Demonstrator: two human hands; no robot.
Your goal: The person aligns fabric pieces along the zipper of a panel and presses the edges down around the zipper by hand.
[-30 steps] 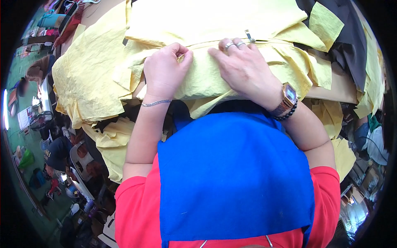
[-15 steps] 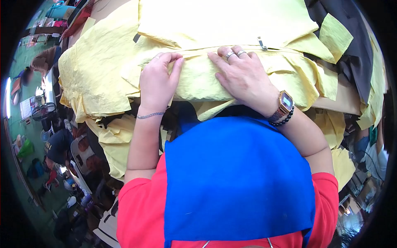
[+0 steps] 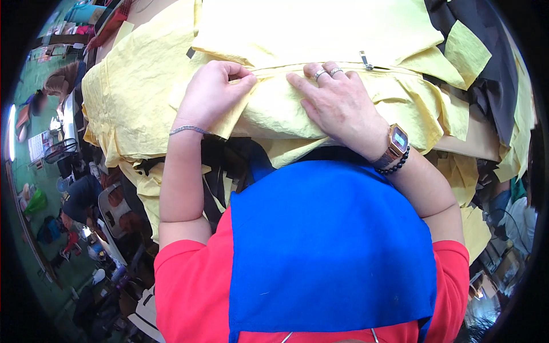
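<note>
A yellow garment (image 3: 274, 120) lies wrinkled across the table, with a zipper line running along it and a metal zipper pull (image 3: 366, 60) near its right end. Thumb and fingertips of my left hand (image 3: 214, 94) pinch the yellow cloth at the left part of the zipper line. My right hand (image 3: 340, 103) rests on the cloth just below the zipper, its fingers apart and pointing up toward the line, left of the pull. Rings and a wristwatch are on the right hand and wrist.
Dark fabric (image 3: 486, 74) and more yellow pieces (image 3: 466, 52) lie at the right. A bare strip of table (image 3: 477, 137) shows beside them. At the far left are a fan (image 3: 60, 150), chairs and a person in dark clothes (image 3: 82, 197) on a green floor.
The view has shifted, so the cloth appears slightly lower and further right. My left elbow has swung outward, and the cloth's edge under my left hand is lifted and folded. My right hand stays below the zipper.
</note>
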